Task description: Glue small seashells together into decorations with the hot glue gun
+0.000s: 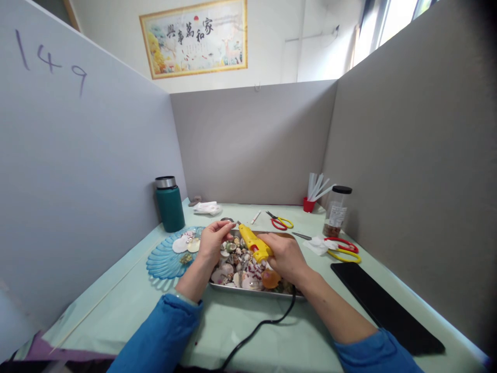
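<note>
Blue sleeves point(159, 331): nearest the camera, one on each forearm, reaching in from the lower edge.
Black cord point(258, 327): curves across the green-covered table point(155, 317) and up over the near rim of the metal tray point(252, 292), passing from view by the right forearm.
Right hand point(288, 257): fingers wrapped around the glue gun point(252, 242).
Glue gun: yellow, held above the tray, nozzle pointing away and leftward at the other hand.
Left hand point(213, 241): thumb and fingertips close beside the nozzle; whether they pinch a small piece, I cannot tell.
Shells point(240, 259): many kinds, heaped in the tray, among them an orange one point(271, 278) at the near right.
Blue plate point(159, 260): fluted, left of the tray, bearing a few pale shells, partly behind the left forearm.
Green bottle point(170, 208): upright, behind the plate.
Scissors: a smaller pair point(281, 223) beyond the tray, a larger pair point(344, 249) to its right, with white tissue point(320, 245) lying against the latter.
Back right: red cup point(309, 205) of translucent sticks point(315, 187), beside a black-lidded jar point(337, 213).
Black mat point(384, 306): along the table's right side.
</note>
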`<act>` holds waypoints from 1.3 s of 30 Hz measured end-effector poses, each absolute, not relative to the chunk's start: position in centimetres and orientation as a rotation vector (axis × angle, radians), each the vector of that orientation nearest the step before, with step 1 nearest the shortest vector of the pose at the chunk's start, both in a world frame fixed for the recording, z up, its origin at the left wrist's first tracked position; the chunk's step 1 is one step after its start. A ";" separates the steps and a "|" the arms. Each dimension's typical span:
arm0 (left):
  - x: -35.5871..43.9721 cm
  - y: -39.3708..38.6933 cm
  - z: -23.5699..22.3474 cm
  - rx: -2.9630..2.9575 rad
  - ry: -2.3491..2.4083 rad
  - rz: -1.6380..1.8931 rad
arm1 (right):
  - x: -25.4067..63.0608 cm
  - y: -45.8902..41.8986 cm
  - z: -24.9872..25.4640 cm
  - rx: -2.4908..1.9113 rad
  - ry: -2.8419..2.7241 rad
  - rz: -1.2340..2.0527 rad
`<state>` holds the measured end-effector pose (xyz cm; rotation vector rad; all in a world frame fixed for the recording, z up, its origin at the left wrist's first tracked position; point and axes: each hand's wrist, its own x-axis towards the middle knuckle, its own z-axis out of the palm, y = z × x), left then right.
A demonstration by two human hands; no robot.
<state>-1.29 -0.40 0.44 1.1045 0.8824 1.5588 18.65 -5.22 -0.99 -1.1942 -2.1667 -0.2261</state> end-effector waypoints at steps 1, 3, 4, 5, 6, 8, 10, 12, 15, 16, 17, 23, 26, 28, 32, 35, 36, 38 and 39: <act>-1.3 -0.4 0.4 1.102 0.879 1.559 | 18.7 -5.2 -1.0 -1.198 -2.163 -0.228; -1.4 -0.3 0.3 1.094 0.863 1.556 | 18.7 -5.2 -1.0 -1.204 -2.155 -0.229; -1.4 -0.2 0.3 1.088 0.856 1.552 | 18.7 -5.2 -1.0 -1.205 -2.152 -0.230; -1.4 -0.2 0.3 1.081 0.850 1.548 | 18.7 -5.2 -1.0 -1.205 -2.150 -0.231; -1.5 -0.2 0.2 1.076 0.845 1.545 | 18.7 -5.2 -1.0 -1.205 -2.148 -0.231; -1.5 -0.1 0.2 1.068 0.841 1.538 | 18.7 -5.2 -1.0 -1.202 -2.148 -0.232; -1.5 -0.1 0.2 1.069 0.836 1.536 | 18.6 -5.2 -1.0 -1.197 -2.152 -0.229; -1.5 -0.2 0.3 1.073 0.832 1.532 | 18.6 -5.2 -1.0 -1.186 -2.160 -0.221; -1.4 -0.3 0.4 1.074 0.829 1.524 | 18.6 -5.2 -1.0 -1.160 -2.171 -0.203; -1.4 -0.4 0.4 1.074 0.831 1.523 | 18.6 -5.2 -1.0 -1.152 -2.172 -0.198; -1.4 -0.4 0.4 1.073 0.833 1.525 | 18.6 -5.2 -1.0 -1.146 -2.171 -0.194; -1.4 -0.4 0.4 1.070 0.828 1.536 | 18.5 -5.2 -1.0 -1.122 -2.189 -0.188; -1.5 -0.3 0.3 1.068 0.835 1.548 | 18.6 -5.2 -1.1 -1.123 -2.191 -0.195; -1.5 -0.2 0.3 1.071 0.841 1.564 | 18.6 -5.2 -1.1 -1.136 -2.185 -0.195; -1.5 -0.2 0.3 1.077 0.834 1.583 | 18.7 -5.1 -1.2 -1.184 -2.145 -0.202; -1.5 -0.2 0.3 1.084 0.814 1.587 | 18.7 -5.0 -1.3 -1.185 -2.135 -0.211; -1.5 -0.2 0.2 1.085 0.811 1.590 | 18.7 -5.0 -1.3 -1.181 -2.133 -0.213; -1.5 -0.2 0.2 1.084 0.810 1.597 | 18.8 -5.0 -1.3 -1.175 -2.126 -0.220; -1.5 -0.2 0.2 1.085 0.814 1.598 | 18.8 -5.1 -1.3 -1.171 -2.125 -0.225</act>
